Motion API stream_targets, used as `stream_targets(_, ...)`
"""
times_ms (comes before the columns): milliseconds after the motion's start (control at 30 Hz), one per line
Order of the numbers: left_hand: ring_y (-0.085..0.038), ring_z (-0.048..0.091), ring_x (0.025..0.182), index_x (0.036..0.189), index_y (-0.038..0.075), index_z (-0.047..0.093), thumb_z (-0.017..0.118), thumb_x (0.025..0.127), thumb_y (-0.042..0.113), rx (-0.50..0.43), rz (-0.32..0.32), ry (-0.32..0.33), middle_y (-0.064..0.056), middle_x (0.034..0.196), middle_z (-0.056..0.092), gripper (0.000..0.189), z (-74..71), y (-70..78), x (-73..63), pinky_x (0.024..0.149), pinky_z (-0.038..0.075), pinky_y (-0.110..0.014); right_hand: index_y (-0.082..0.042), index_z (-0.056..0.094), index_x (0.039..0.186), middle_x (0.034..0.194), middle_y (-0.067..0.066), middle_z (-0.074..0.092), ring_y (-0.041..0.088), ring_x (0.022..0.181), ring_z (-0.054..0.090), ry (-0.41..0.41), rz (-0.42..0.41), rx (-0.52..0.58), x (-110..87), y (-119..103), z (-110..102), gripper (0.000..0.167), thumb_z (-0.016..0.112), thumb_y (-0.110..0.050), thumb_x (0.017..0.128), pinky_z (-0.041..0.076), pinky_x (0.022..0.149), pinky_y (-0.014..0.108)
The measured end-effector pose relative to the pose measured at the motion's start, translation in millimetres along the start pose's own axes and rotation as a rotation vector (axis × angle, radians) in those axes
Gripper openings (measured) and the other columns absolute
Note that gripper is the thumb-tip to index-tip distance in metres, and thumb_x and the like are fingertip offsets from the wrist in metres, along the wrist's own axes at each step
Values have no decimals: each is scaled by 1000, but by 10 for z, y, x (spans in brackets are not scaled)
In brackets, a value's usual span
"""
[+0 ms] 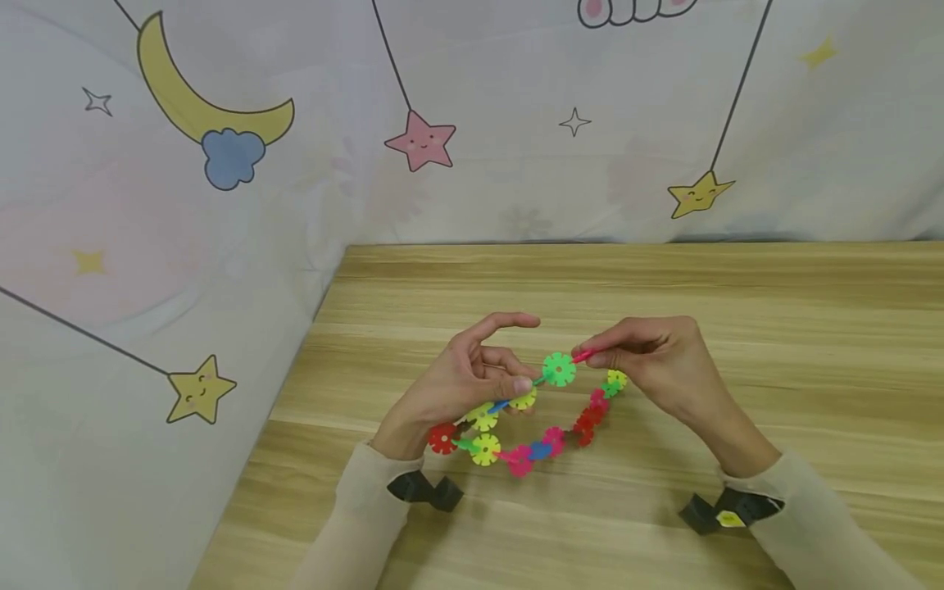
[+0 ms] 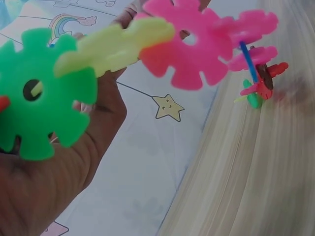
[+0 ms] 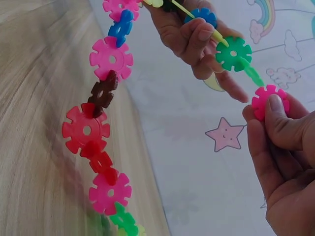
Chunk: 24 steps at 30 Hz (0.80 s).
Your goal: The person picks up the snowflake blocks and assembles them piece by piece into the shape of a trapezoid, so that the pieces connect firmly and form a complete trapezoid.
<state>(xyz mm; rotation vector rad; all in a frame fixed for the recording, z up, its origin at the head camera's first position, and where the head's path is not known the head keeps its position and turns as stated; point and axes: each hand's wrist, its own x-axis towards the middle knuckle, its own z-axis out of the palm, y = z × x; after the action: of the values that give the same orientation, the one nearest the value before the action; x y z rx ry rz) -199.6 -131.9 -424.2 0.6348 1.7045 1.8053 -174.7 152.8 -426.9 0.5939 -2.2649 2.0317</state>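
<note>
A chain of notched plastic snowflake discs in green, pink, yellow, red, blue and brown loops between the hands. My left hand (image 1: 460, 377) pinches the chain near one end with the thumb, its index finger stretched out. Just past that thumb is a green disc (image 1: 559, 369). My right hand (image 1: 656, 356) pinches a pink disc (image 3: 261, 98) between thumb and fingers; it joins the chain through a light green disc (image 3: 253, 73). Below the hands hangs the rest of the chain, with a red disc (image 3: 78, 130) and a yellow disc (image 1: 617, 378) near its other end.
The hands are above a wood-grain table (image 1: 826, 369). A white cloth (image 1: 501, 197) printed with stars and a moon hangs behind it and along the left side. Black wrist bands (image 1: 748, 506) sit over the sleeves.
</note>
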Motion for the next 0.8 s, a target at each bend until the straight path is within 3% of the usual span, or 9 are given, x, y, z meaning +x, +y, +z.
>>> stream_targets(167, -13, 81, 83, 159, 17, 45, 77, 98, 4, 6, -7, -11, 3, 96, 81, 70, 8, -3, 1, 90, 63, -31, 7, 82, 94, 91, -6, 84, 12, 81, 82, -6, -34, 47, -7, -3, 42, 24, 65, 23, 90, 67, 79, 30)
stream_targets(300, -13, 81, 82, 158, 18, 46, 76, 98, 2, 7, -9, -2, 3, 96, 81, 70, 22, -8, 4, 88, 63, -30, 5, 83, 90, 89, -7, 84, 10, 77, 81, 35, -90, 21, -16, -14, 78, 38, 54, 29, 87, 67, 75, 30)
stream_targets(533, -11, 80, 80, 158, 20, 45, 77, 97, 2, 7, -6, 10, 4, 96, 81, 71, 56, -5, 10, 87, 63, -29, 0, 84, 85, 86, -6, 83, 9, 73, 80, 95, -152, -77, -22, -41, 116, 46, 50, 31, 83, 66, 69, 27)
stream_targets(800, -13, 79, 77, 157, 19, 46, 78, 96, 2, 24, -16, 4, 3, 94, 81, 71, 61, 25, -5, 86, 62, -29, 1, 84, 84, 85, -3, 83, 5, 71, 79, 73, -169, -69, -51, -35, 124, 47, 49, 32, 83, 66, 68, 27)
